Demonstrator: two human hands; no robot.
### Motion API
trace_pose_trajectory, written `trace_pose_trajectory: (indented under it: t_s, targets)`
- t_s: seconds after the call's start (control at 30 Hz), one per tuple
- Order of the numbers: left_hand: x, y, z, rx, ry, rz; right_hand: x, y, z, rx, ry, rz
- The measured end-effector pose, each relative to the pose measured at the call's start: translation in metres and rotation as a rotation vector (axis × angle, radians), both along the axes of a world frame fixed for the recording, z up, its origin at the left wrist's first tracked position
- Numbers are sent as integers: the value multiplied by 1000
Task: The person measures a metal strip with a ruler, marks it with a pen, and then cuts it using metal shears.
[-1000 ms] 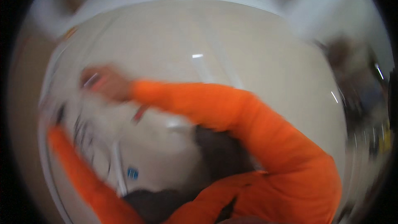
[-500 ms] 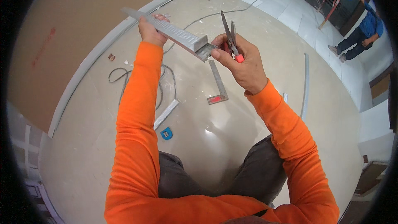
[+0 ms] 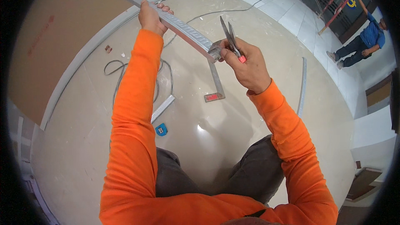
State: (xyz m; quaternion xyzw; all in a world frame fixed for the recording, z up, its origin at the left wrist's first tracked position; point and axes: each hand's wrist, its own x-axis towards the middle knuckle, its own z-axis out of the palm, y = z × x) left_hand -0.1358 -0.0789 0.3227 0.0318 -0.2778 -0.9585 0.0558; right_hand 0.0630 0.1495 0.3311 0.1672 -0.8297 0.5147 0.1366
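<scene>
My left hand (image 3: pixel 152 18) is closed round a long silver metal stud channel (image 3: pixel 183 30), which slants from the far left down toward the right. At its near right end, a short flap (image 3: pixel 215 51) is folded over. The thumb and fingers of my right hand (image 3: pixel 246 60) pinch that end. A pair of tin snips (image 3: pixel 230 37) with red on the handles also sits in my right hand, blades pointing up and parted. Below the channel's end a try square (image 3: pixel 216 84) lies on the floor, its upper tip hidden.
A blue tape measure (image 3: pixel 161 129), a short metal piece (image 3: pixel 163 109) and a grey cable (image 3: pixel 171 79) lie on the floor. One metal strip (image 3: pixel 303 85) is at right. A large brown board (image 3: pixel 62 29) stands at left. A person in blue (image 3: pixel 366 37) stands near red scaffolding (image 3: pixel 339 7).
The flap at the channel's right end stood up before and is now folded down over the end. The channel has turned slightly in my hands.
</scene>
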Motion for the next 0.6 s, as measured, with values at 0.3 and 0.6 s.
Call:
trace_pose_trajectory:
  t_s: [0.3, 0.6]
  targets:
    - [2, -1, 5, -35, -36, -55, 9, -5, 5, -184, -125, 97]
    - [-23, -41, -6, 194, 266, -192, 16, -6, 20, -133, -203, 40]
